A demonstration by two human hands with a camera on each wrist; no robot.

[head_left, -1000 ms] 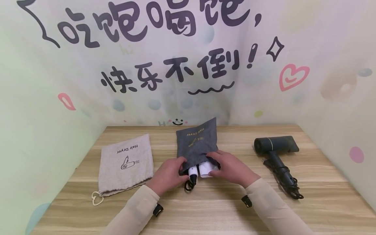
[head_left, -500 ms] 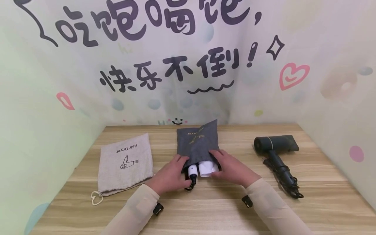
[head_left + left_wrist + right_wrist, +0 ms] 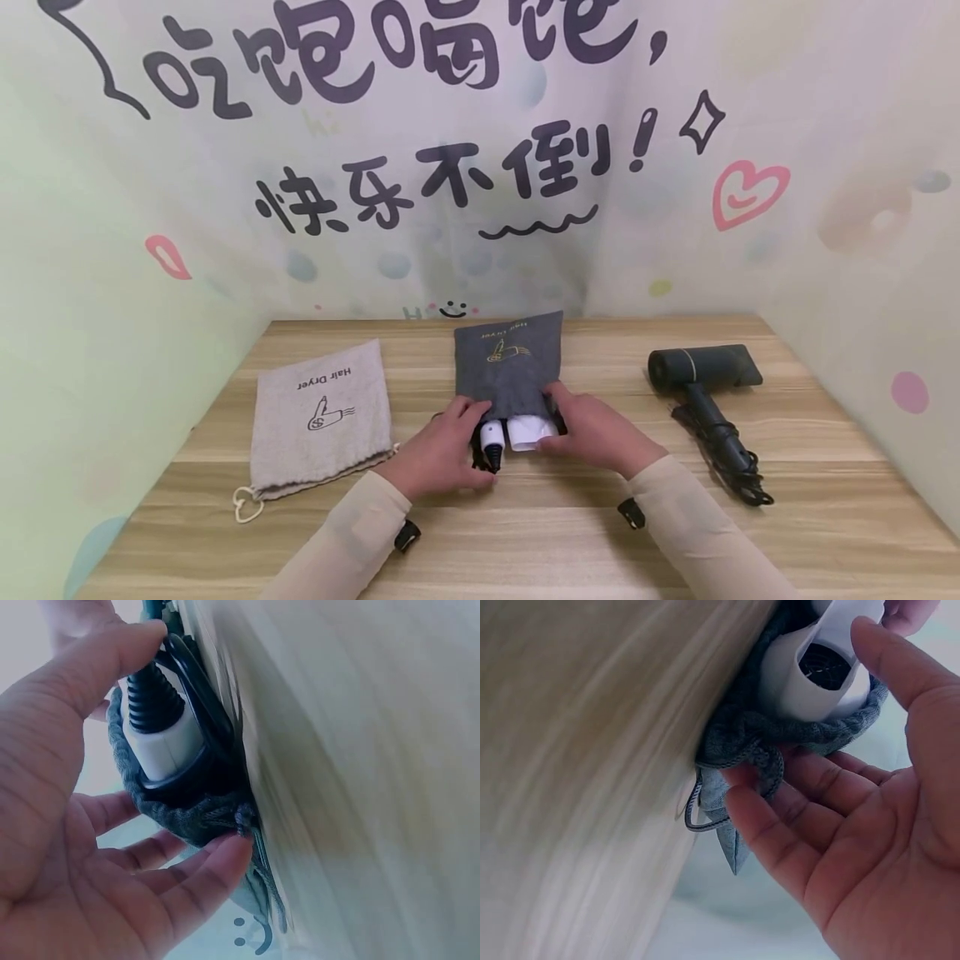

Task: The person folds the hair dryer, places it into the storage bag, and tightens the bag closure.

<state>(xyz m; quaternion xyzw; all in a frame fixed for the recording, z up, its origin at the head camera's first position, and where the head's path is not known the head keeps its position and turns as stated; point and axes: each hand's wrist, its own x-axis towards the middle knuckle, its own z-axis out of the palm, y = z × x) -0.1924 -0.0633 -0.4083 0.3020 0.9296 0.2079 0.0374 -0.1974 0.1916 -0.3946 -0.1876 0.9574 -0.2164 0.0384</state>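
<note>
A dark grey drawstring bag (image 3: 510, 379) printed "Hair Dryer" lies at the table's middle, its mouth towards me. Out of the mouth stick a white nozzle (image 3: 529, 434) and a white handle end (image 3: 492, 433) of a hair dryer; the rest is hidden inside. My left hand (image 3: 442, 450) holds the bag's left edge with its fingers, the thumb at the dryer's black cord (image 3: 206, 697). On the other side my right hand (image 3: 603, 429) holds the bag's right edge by the drawstring (image 3: 709, 826), its thumb touching the white nozzle.
To the left lies a beige drawstring bag (image 3: 322, 425) with a heart-shaped cord loop (image 3: 246, 505). A black hair dryer (image 3: 693, 371) with its cord wrapped lies on the right. The wooden table (image 3: 517, 542) ends at a printed cloth backdrop (image 3: 450, 275).
The grey bag's far end has come down flatter and shifted slightly right. My left fingers have slid further onto the bag, and the left thumb has moved to the cord in front of the handle end.
</note>
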